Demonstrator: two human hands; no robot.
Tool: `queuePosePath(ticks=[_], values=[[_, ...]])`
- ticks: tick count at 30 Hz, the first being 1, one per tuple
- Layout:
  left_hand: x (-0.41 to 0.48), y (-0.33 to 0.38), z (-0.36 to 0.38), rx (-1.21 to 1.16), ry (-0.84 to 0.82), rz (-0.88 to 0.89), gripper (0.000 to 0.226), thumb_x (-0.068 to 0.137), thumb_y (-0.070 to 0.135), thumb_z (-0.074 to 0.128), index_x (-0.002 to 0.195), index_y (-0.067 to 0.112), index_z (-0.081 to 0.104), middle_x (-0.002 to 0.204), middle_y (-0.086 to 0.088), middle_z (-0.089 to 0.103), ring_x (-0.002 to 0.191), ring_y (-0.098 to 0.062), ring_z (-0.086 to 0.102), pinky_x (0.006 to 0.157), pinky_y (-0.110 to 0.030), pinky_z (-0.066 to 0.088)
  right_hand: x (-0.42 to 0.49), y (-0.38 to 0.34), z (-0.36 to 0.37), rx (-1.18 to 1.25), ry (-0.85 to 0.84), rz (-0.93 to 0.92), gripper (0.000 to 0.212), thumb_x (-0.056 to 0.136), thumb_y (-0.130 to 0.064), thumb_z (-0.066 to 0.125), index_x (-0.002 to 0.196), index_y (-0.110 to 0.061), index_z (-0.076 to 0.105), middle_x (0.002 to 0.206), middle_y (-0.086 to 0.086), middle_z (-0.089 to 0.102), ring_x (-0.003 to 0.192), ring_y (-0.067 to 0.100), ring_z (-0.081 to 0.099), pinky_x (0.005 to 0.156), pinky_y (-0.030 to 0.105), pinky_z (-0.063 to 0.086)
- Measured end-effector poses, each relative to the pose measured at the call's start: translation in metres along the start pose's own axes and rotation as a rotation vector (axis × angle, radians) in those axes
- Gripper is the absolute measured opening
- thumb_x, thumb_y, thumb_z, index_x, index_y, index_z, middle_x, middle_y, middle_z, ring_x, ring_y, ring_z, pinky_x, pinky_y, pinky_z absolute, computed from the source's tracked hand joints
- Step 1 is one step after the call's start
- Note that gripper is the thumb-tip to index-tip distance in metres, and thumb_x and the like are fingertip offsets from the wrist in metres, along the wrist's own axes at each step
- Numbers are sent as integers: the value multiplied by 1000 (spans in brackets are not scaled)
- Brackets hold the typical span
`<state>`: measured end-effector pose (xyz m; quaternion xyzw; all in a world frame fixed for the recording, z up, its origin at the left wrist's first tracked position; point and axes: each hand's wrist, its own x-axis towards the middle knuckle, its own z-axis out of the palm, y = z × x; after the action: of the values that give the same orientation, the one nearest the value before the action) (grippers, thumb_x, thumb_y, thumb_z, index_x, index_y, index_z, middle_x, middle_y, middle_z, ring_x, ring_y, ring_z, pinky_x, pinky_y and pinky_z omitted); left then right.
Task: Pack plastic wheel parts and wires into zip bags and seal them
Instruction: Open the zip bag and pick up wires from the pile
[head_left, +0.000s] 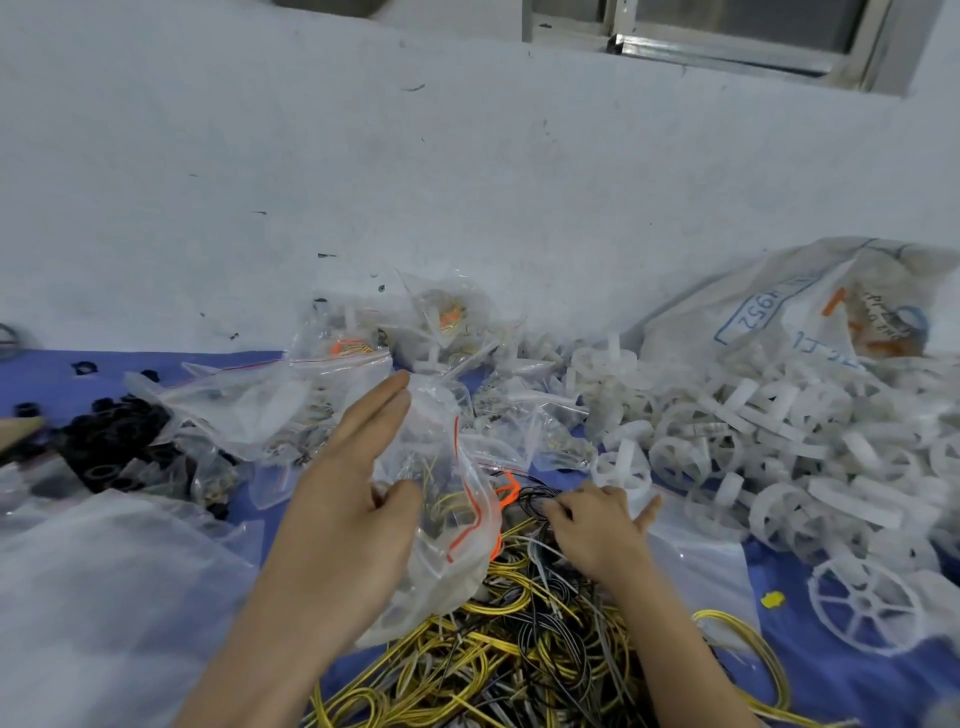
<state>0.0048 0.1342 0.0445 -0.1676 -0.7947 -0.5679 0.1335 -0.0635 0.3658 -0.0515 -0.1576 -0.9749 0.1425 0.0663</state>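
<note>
My left hand (353, 483) holds a clear zip bag (447, 499) with a red seal strip, thumb on its front and straight fingers behind it; yellow wires show inside. My right hand (592, 525) reaches into the pile of yellow, black and grey wires (519, 644) just right of the bag, fingers curled among thin black wires. White plastic wheel parts (779, 457) lie heaped to the right, one single wheel (865, 603) near the front. Several filled zip bags (363, 353) lie behind my hands.
A big white sack (810, 312) with blue print lies open at the right rear. Black ring parts (119, 436) sit in a bag at left. Empty clear bags (104, 597) cover the front left. A blue cloth (831, 675) covers the table; a white wall stands behind.
</note>
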Motion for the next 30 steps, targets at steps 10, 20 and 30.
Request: queuePosePath(ticks=[10, 20, 30], values=[[0, -2, 1, -30, -11, -9, 68, 86, -3, 47, 140, 39, 39, 133, 49, 29, 41, -11, 41, 46, -10, 40, -7, -2, -37, 616, 652, -47, 16, 92, -11, 57, 91, -6, 73, 107, 6, 64, 82, 12, 56, 76, 20, 39], [1, -4, -1, -19, -7, 3, 68, 86, -3, 47, 139, 40, 39, 134, 49, 28, 43, -9, 41, 49, -8, 40, -19, -5, -75, 1643, 409, 8, 19, 88, 11, 51, 87, -7, 56, 74, 6, 62, 62, 13, 69, 64, 17, 55], [6, -12, -8, -72, 62, 24, 68, 85, -10, 46, 137, 33, 45, 133, 47, 33, 50, -5, 52, 48, -9, 41, -28, -9, -57, 487, -233, -48, 17, 79, -4, 62, 91, -16, 68, 48, 2, 61, 32, 1, 49, 36, 11, 33]])
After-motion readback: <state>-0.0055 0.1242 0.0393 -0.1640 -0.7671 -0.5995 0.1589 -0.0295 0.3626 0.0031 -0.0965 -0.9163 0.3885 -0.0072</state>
